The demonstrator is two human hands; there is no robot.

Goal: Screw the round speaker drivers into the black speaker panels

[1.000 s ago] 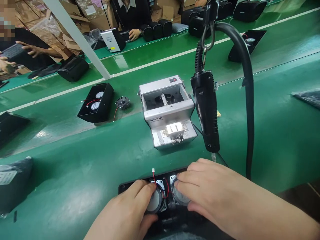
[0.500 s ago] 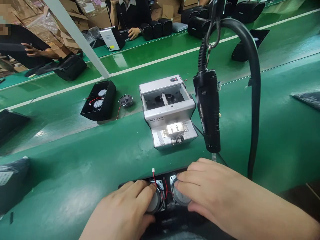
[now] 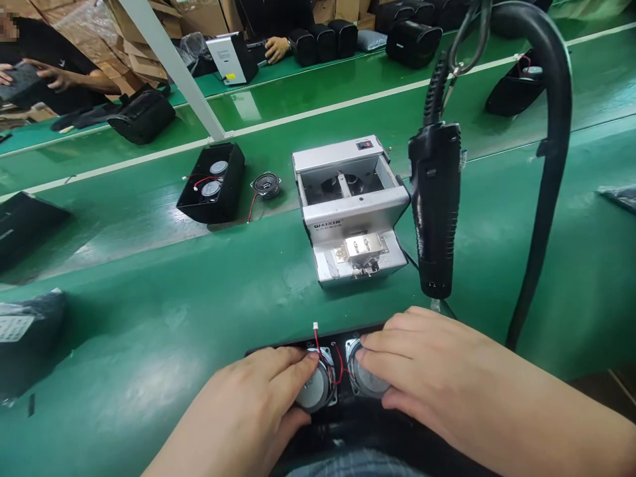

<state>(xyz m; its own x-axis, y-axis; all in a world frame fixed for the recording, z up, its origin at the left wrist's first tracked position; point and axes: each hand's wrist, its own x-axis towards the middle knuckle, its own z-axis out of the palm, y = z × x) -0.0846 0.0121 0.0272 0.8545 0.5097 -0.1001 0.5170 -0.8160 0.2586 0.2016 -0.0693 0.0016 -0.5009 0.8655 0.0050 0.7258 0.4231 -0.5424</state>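
Close in front of me lies a black speaker housing [image 3: 342,424] with two round speaker drivers in it. My left hand [image 3: 258,397] has its fingers curled over the left speaker driver [image 3: 315,391], thumb at its near side. Around the right speaker driver [image 3: 366,377] my right hand [image 3: 422,371] is closed in the same way. Red and black wires run between the drivers, and a small white plug [image 3: 315,326] sticks up on its lead. Both hands hide the outer parts of the drivers and the housing's ends.
A silver screw feeder [image 3: 355,212] stands ahead. To its right hangs a black electric screwdriver [image 3: 434,212] beside a thick black hose [image 3: 556,99]. Left of the feeder are a loose speaker [image 3: 267,185] and another housing [image 3: 231,199]. People work across the conveyor.
The view has shifted, so the bench items appear further right and slightly higher. Both hands stay on the two drivers. Across the line, a person at far left now holds a dark object.
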